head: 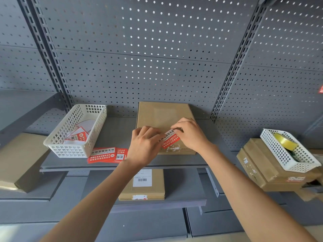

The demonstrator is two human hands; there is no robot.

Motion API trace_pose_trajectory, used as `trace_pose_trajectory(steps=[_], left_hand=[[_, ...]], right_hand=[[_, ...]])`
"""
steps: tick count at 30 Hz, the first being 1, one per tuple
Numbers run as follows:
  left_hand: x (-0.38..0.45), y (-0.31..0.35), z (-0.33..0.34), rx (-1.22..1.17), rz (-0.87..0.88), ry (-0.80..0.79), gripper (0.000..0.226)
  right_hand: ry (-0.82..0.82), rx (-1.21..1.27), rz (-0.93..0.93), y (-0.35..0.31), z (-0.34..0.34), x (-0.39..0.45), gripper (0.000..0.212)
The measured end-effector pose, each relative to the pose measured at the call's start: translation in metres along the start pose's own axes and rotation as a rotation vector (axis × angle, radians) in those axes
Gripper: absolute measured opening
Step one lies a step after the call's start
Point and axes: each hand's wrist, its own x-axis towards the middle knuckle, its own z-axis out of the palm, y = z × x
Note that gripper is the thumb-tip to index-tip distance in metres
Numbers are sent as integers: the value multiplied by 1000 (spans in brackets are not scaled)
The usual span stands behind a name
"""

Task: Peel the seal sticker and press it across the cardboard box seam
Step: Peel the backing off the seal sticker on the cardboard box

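Note:
A flat brown cardboard box (162,116) lies on the grey shelf (115,133), in the middle. A red and white seal sticker (168,139) lies tilted over the box's near edge. My left hand (145,145) holds the sticker's left end with its fingertips. My right hand (189,133) pinches the right end between thumb and fingers. Torn white sticker scraps (172,148) show on the box's front edge just below. Whether the sticker touches the cardboard along its whole length I cannot tell.
A white basket (76,131) with peeled backing paper stands at the left. A stack of red seal stickers (107,154) lies in front of it. Another basket (288,151) with a tape roll sits on boxes (258,170) at right. A labelled box (142,185) lies on the shelf below.

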Motion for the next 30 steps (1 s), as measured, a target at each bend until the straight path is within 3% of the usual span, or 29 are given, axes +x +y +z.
trace_pose_trajectory(steps=[21, 30], left_hand=[[-2, 3, 2, -24, -31, 24, 23], [18, 23, -5, -10, -177, -124, 28]], right_hand=[[-77, 18, 43, -3, -4, 15, 8], [-91, 4, 65, -3, 2, 24, 10]])
